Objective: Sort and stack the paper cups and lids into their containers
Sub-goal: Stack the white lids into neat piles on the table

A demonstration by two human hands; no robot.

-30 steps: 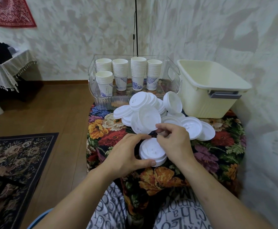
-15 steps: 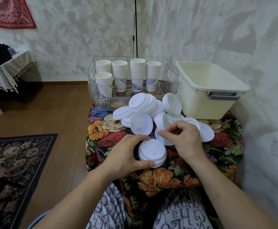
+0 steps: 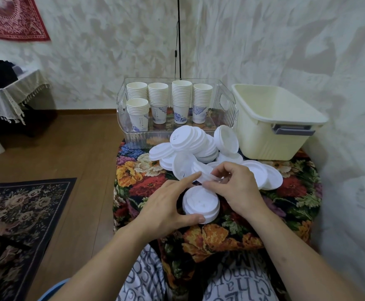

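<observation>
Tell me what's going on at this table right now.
A person is sorting white plastic cup lids. The right hand pinches a single white lid above a small stack of white lids, which the left hand steadies with its thumb at the near edge. A loose pile of lids lies behind. Stacked paper cups already stand in the clear plastic bin; nothing shows inside the cream plastic tub.

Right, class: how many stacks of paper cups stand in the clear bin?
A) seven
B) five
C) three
B: five stacks of cups stand in the clear bin, four in the back row and one shorter stack in front at the left.
</observation>
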